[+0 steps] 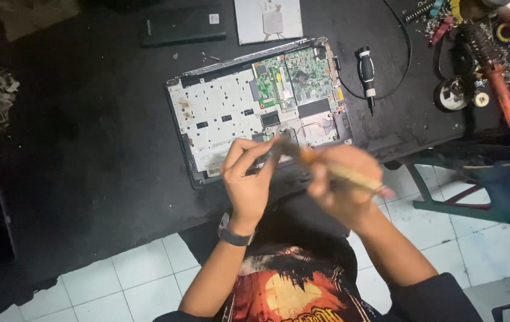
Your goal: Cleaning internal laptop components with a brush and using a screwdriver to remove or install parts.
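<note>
Over a black workbench (pixel 88 149), both hands are gripping: right hand (pixel 344 185) brush (pixel 320 167), left hand (pixel 246 179) its bristles; opened laptop (pixel 255 107), twelve o'clock, board exposed, uncovered.

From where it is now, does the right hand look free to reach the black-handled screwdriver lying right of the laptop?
Probably not at once: the right hand grips a brush. The path to the screwdriver over the black table looks unobstructed, beside the opened laptop.
</note>
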